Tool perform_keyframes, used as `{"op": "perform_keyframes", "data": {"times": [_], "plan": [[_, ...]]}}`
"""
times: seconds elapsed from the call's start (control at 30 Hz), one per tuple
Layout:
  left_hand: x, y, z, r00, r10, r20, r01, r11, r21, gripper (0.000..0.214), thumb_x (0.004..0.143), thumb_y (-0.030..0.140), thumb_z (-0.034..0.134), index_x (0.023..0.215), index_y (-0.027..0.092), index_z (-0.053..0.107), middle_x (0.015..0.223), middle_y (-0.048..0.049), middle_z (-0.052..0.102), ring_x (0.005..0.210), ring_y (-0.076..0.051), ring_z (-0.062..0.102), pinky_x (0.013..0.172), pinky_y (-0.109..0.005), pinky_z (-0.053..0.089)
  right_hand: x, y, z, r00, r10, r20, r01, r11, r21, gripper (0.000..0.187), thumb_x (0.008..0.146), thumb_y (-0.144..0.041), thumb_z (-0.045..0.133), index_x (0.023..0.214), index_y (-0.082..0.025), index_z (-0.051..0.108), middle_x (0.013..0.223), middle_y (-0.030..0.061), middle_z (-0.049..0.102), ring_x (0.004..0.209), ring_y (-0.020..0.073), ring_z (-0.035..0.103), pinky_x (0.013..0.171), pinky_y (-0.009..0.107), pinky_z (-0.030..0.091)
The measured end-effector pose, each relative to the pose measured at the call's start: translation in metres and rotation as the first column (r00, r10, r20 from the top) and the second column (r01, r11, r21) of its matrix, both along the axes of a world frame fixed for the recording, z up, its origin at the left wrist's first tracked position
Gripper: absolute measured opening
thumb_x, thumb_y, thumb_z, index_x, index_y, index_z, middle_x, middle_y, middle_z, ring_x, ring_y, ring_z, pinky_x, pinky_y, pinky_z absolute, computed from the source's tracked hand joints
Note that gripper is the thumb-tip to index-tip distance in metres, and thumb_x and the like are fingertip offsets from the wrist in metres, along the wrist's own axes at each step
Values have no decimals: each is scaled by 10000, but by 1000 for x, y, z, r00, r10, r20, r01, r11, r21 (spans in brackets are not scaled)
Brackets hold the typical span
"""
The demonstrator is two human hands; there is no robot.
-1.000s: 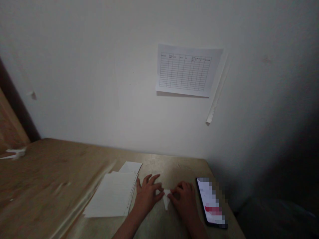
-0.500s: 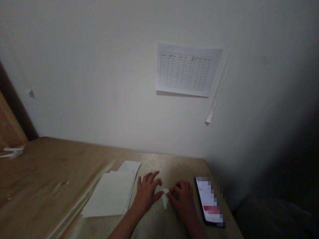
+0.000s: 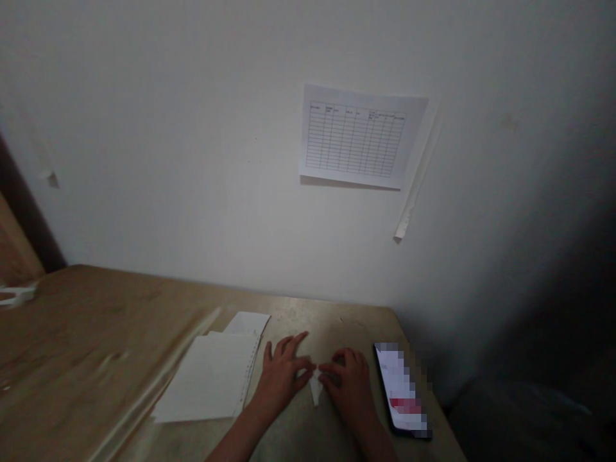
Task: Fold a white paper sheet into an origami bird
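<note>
A small piece of folded white paper point(image 3: 316, 389) tapers to a point toward me, low in the middle of the view. My left hand point(image 3: 283, 369) pinches its upper left corner between thumb and index finger, the other fingers spread above the tabletop. On the opposite side, my right hand point(image 3: 350, 378) grips the upper right edge with thumb and index finger, its remaining fingers curled. The fingertips nearly meet at the paper's top and cover part of it.
Loose white sheets point(image 3: 209, 378) with torn perforated edges lie left of my hands. A phone point(image 3: 402, 391) with a lit screen rests near the table's point(image 3: 144, 308) right edge. Behind, a printed table sheet point(image 3: 356, 138) hangs on the wall beside a paper strip point(image 3: 416, 183).
My left thumb and index finger have closed together on the paper's top corner. Fingertips of both hands are now closer together, hiding more of its upper edge. The view has shifted slightly.
</note>
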State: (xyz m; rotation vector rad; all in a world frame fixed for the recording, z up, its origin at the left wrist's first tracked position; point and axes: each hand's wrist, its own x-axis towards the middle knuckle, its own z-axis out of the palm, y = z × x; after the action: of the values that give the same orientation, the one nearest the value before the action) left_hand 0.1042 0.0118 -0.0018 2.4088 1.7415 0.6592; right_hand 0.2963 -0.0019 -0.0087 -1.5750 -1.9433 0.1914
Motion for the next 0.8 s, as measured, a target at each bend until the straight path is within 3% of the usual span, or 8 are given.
{"op": "perform_keyframes", "data": {"times": [0.47,0.63,0.8], "plan": [[0,-5,8,996,87,3,-86,996,-29,118,811,274,714,919,321,723,1502,6,488,1356,-345,405,1111,-700,158,1,1,3,995,-89,-54,91,996,28,29,785,-328,757,799,-325,782,1001,67,658,1006,267,561,933,410,417],[-1,-2,3,994,110,19,-109,994,-28,203,801,322,712,998,287,674,1465,-48,517,1334,-321,435,1125,-669,186,-1,2,0,996,-78,-46,80,996,45,81,843,-312,694,797,-310,760,1007,55,649,1022,254,558,957,400,398],[0,0,-1,995,95,35,-93,995,-39,206,792,257,697,990,258,644,1417,-74,540,1330,-300,452,1142,-658,180,-7,11,-6,994,-102,42,100,993,62,114,884,-274,625,815,-252,713,973,55,641,984,229,558,945,372,393]]}}
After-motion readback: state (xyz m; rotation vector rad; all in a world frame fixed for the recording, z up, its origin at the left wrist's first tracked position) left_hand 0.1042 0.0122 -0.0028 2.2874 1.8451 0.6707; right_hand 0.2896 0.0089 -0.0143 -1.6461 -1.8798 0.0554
